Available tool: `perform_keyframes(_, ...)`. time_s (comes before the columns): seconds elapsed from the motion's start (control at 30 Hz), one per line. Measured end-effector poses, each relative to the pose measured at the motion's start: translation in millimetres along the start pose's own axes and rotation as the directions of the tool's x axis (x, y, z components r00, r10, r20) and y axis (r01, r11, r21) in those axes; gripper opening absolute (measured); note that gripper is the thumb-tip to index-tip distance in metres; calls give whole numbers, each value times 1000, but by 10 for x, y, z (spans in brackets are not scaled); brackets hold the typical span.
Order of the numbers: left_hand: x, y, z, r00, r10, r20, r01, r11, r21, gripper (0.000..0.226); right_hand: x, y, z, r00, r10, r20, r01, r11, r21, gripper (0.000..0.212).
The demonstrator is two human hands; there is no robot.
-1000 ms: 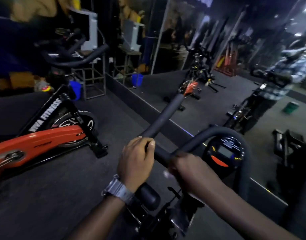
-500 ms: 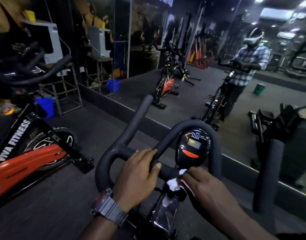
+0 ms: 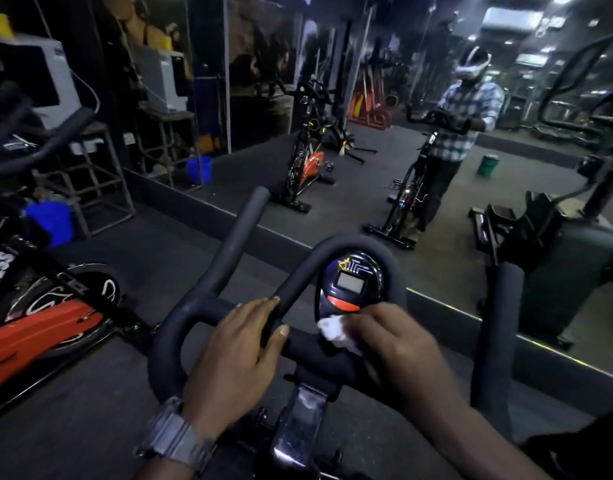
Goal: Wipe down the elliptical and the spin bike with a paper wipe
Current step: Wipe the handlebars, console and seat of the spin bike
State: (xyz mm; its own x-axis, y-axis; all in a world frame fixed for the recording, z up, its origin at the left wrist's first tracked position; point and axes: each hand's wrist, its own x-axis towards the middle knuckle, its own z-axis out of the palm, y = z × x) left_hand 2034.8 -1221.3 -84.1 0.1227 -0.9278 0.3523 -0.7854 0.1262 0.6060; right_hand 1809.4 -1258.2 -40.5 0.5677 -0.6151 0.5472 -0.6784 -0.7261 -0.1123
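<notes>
White paper wipe (image 3: 334, 329) – pinched by right hand (image 3: 396, 344) – touches handlebar (image 3: 308, 344).

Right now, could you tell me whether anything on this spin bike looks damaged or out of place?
Nothing stands out. The left hand grips the black padded handlebar, and the right hand presses a crumpled white paper wipe below the oval console.

L wrist: grey metal-band watch (image 3: 175, 441) | forearms bare, no sleeves
</notes>
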Motion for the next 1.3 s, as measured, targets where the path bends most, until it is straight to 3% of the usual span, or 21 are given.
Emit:
perform_keyframes(0.13,-6,36,5,1000,0,12,0,1000,16,64,272,244,-326,974,70,-213,-84,995,-54,14)
perform_keyframes(0.2,12,24,2,1000,7,20,-7,1000,21,63,585,263,-318,961,104,-256,-122,991,-53,18)
perform_keyframes(0.27,18,13,-3,1000,11,27,-11,1000,16,63,715,171,-213,975,82,-207,-96,994,-56,22)
perform_keyframes(0.37,6,9,-20,1000,-2,25,3,1000,-12,59,625,130,-182,994,-78,-71,75,996,-46,21)
perform_keyframes(0.5,6,-3,-21,1000,-10,24,10,1000,-13,59,641,215,-246,980,-39,-197,27,998,-62,21)
perform_keyframes(0.6,-1,2,-27,999,2,36,-1,1000,-12,64,529,98,-169,991,-105,-79,96,989,-110,29)
perform_keyframes(0.67,-4,-1,-23,999,-3,36,4,1000,-12,65,595,221,-265,991,-24,-130,17,998,-55,24)
perform_keyframes(0.73,-3,-2,-14,999,-7,34,7,1000,-6,63,700,416,-354,964,162,-211,-154,986,57,11)
perform_keyframes(0.83,1,1,-19,999,-8,34,8,1000,-11,65,594,530,-270,920,391,-29,-363,876,317,15)
perform_keyframes(0.9,-1,9,-26,1000,-11,25,11,1000,-15,67,410,528,-184,888,451,91,-447,801,398,14)
perform_keyframes(0.97,-5,23,-25,1000,-12,23,12,1000,-2,67,335,530,-198,861,495,114,-487,740,463,15)
perform_keyframes(1.03,3,26,-21,1000,-7,21,7,1000,14,65,436,519,-232,854,519,36,-476,752,456,16)
perform_keyframes(1.1,2,11,-11,1000,-17,13,17,1000,-7,57,629,442,-259,897,435,-78,-391,864,318,15)
perform_keyframes(1.17,3,-18,-26,1000,-31,-2,31,998,-61,46,828,310,-289,957,243,-157,-225,966,127,11)
perform_keyframes(1.23,13,-79,-69,1000,-15,-5,15,997,-74,37,936,164,-292,993,47,-106,-49,999,-17,17)
perform_keyframes(1.3,10,-194,-122,999,29,-25,-29,1000,6,34,953,-32,-206,998,-52,37,55,997,-57,22)
